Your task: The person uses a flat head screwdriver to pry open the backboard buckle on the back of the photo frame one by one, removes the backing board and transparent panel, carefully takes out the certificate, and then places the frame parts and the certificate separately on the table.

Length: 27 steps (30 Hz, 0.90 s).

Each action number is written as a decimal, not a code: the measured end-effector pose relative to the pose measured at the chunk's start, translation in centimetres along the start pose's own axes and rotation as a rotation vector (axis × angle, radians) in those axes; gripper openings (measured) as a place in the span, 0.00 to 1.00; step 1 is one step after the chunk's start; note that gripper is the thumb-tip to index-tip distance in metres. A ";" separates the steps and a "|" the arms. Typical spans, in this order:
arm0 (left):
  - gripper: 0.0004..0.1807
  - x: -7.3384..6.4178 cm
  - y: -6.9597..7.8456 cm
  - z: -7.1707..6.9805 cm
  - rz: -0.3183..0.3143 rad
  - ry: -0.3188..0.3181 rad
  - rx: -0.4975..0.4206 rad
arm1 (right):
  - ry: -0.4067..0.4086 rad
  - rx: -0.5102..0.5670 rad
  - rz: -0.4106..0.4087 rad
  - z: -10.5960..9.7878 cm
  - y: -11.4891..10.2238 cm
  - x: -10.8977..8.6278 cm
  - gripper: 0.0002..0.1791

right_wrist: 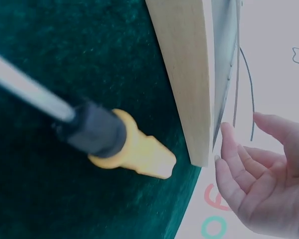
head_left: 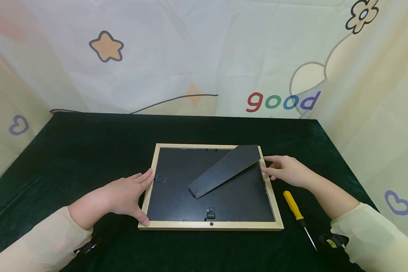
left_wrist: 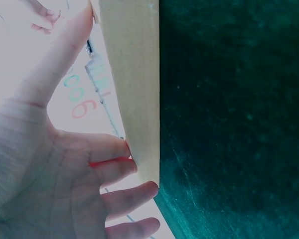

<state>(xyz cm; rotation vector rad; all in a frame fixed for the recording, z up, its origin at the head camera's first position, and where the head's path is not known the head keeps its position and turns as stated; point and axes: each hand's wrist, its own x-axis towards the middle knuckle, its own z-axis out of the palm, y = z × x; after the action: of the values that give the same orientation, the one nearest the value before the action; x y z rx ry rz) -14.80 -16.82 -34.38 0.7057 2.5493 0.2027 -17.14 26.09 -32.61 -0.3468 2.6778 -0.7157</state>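
A shallow rectangular frame (head_left: 176,225) of pale, smooth wood is lying face down between the two hands. Its left side and near left corner are touched by the left hand (head_left: 127,194), whose fingers are spread and extended, with the thumb laid at the corner; nothing is clasped. The right hand (head_left: 289,172) is held at the opposite side, fingers loose and slightly bent, fingertips at the wooden edge; it is not clenched, and whether firm contact is made cannot be told.

Between the hands, a flat, dark, faintly glossy backing board (head_left: 180,170) is set within the wood. A tapering dark strut (head_left: 227,170) is slanted across it, its wider end carried over the frame's far corner, just beside the right fingertips. A small dark fitting (head_left: 210,214) is seen on the board's near edge. A screwdriver (head_left: 298,215) with a yellow handle, black collar and slim metal shaft is placed nearer the wearer than the right hand.

The table is covered in dark green, velvety cloth (head_left: 102,147). Beyond both hands, pale creased fabric (head_left: 190,45) is hung, printed with a star, a flower and hearts. On it, beyond the right hand, "good" (head_left: 283,102) can be read in multicoloured letters.
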 end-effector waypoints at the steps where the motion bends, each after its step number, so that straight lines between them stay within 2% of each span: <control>1: 0.68 0.0 0.0 0.0 0.001 0.000 -0.002 | -0.001 0.000 0.005 -0.1 0.2 -0.2 0.31; 6: 0.69 0.0 0.0 0.1 -0.003 -0.003 -0.011 | -0.024 -0.029 0.042 -0.4 1.3 -1.3 0.32; 13: 0.68 -0.1 -0.1 -0.1 0.000 0.002 -0.007 | -0.106 -0.158 0.161 -0.5 2.7 -3.6 0.35; 16: 0.69 -0.2 -0.1 -0.2 -0.006 -0.001 -0.007 | -0.141 -0.143 0.188 -0.2 3.3 -4.1 0.36; 19: 0.69 -0.2 -0.1 -0.3 -0.012 -0.003 -0.010 | -0.161 -0.124 0.195 0.2 3.7 -4.4 0.38; 23: 0.68 -0.2 -0.1 -0.4 -0.010 -0.004 -0.014 | -0.146 -0.127 0.194 0.7 3.9 -4.5 0.41; 27: 0.68 -0.2 0.1 -0.3 -0.013 -0.003 -0.021 | -0.131 -0.119 0.180 1.0 3.8 -4.4 0.37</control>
<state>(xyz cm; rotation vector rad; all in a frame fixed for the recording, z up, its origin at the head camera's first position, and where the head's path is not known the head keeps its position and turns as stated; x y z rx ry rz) -14.80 -16.84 -34.05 0.6803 2.5446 0.2230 -13.28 30.31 -34.24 -0.1720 2.5909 -0.4650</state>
